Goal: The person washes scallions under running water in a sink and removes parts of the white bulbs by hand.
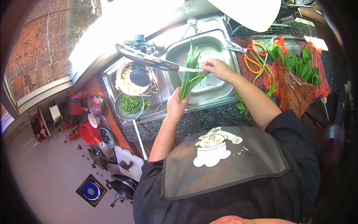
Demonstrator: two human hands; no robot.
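Note:
My left hand (176,105) grips a bunch of long green leaves (190,75), which look like scallions or garlic chives, over the steel sink basin (228,91). My right hand (219,70) is on the right of the bunch, fingertips pinched together where several leaves bend towards it. What exactly lies between those fingertips is partly hidden. From the left, a chrome faucet spout (148,58) reaches over the basin, and a stream of water (188,69) runs from it across the leaves towards my right fingers.
Left of the basin, a long-handled pan (129,107) of cut green pieces rests by a wire rack (156,102). Orange-handled scissors (249,50) lie on a red cloth (242,60) at right. Beyond them are leafy greens (296,64) in a red plastic bag (296,95).

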